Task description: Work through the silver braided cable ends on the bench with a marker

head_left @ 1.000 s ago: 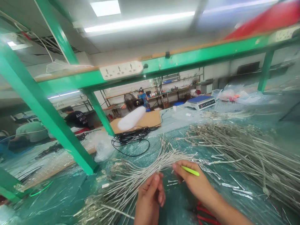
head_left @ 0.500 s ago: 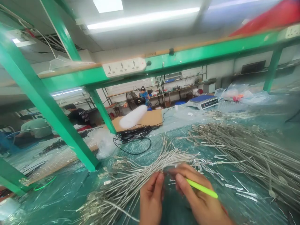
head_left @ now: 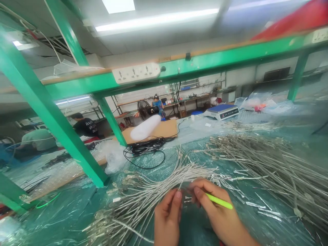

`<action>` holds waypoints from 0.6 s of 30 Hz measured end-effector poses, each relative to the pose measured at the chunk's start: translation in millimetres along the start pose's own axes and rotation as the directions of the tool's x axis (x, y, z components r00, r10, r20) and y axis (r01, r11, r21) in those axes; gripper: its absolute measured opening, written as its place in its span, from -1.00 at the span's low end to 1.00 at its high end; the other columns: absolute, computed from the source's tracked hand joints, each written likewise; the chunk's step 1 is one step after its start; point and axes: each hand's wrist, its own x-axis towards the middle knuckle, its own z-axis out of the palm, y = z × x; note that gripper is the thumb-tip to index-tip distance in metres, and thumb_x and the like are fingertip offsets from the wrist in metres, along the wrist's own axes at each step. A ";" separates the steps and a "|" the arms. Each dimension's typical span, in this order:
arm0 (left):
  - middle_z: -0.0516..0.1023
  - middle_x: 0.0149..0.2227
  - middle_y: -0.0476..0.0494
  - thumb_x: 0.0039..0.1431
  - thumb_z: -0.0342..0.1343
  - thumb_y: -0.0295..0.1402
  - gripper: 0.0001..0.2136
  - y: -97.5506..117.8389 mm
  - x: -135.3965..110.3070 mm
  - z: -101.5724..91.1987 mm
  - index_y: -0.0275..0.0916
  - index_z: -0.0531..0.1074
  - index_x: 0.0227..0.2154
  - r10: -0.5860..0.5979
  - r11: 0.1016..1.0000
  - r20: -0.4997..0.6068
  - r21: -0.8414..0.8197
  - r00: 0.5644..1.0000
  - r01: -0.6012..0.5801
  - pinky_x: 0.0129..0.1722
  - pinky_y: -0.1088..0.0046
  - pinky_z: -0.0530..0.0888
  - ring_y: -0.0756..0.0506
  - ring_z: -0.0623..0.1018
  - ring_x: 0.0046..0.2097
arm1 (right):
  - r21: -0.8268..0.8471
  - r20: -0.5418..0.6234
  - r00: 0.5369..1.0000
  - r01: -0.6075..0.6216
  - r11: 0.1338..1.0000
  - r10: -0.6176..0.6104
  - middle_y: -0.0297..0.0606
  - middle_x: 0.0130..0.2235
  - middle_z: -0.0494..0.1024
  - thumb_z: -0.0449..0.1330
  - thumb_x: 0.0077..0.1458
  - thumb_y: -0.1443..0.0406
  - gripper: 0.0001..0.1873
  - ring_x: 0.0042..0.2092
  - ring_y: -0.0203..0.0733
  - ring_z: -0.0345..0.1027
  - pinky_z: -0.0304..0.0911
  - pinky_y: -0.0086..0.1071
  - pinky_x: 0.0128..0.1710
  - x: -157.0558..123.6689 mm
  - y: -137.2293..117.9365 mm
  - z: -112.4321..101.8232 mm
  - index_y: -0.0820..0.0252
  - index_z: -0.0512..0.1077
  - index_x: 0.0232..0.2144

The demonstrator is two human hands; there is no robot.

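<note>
My left hand [head_left: 167, 218] is low in the middle, fingers pinched on the end of a thin silver cable from the bundle of silver cables [head_left: 143, 196] fanned out on the green plastic-covered bench. My right hand [head_left: 217, 215] is just to its right, fingers closed round a neon-green pen-like tool [head_left: 219, 201] and touching the same cable end. The two sets of fingertips nearly meet.
A larger heap of silver cables [head_left: 269, 164] spreads to the right. Black wires [head_left: 145, 148], cardboard [head_left: 164, 130] and a white roll [head_left: 146, 127] lie behind. A scale [head_left: 222, 111] stands farther back. Green frame posts [head_left: 51, 116] rise on the left; people sit beyond.
Both hands have drawn closer together at the cable end and the green tool now points right. The view has tilted slightly down.
</note>
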 end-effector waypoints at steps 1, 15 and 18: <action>0.16 -0.66 0.11 0.05 0.18 -0.10 -0.69 0.4 0.0 0.0 -0.27 0.44 -0.54 -0.004 1.000 0.005 0.000 1.000 0.004 -0.64 0.54 0.05 0.07 0.11 -0.62 | 0.003 -0.002 1.000 -0.001 1.000 0.001 -0.33 -0.49 0.45 0.09 0.20 0.22 -0.77 -0.44 -0.24 0.31 0.24 -0.45 -0.42 -0.1 0.3 -0.1 0.16 0.49 -0.39; 0.15 -0.64 0.11 0.11 0.15 -0.15 -0.73 -3.3 0.1 -1.4 -0.29 0.47 -0.46 0.015 1.000 0.030 -0.007 0.999 -0.015 -0.64 0.53 0.01 0.07 0.10 -0.61 | 0.008 0.017 1.000 -0.010 1.000 0.009 -0.35 -0.49 0.42 0.07 0.22 0.24 -0.77 -0.44 -0.25 0.29 0.21 -0.44 -0.42 0.6 4.4 -2.4 0.17 0.48 -0.40; 0.12 -0.64 0.12 0.13 0.13 -0.15 -0.73 -2.8 -0.4 -2.4 -0.29 0.46 -0.47 0.010 1.000 0.063 0.002 0.998 -0.010 -0.62 0.52 0.00 0.07 0.08 -0.60 | 0.007 0.035 0.999 -0.005 1.000 0.005 -0.35 -0.50 0.40 0.07 0.21 0.26 -0.76 -0.44 -0.25 0.29 0.21 -0.44 -0.41 -0.2 2.5 -2.1 0.18 0.48 -0.43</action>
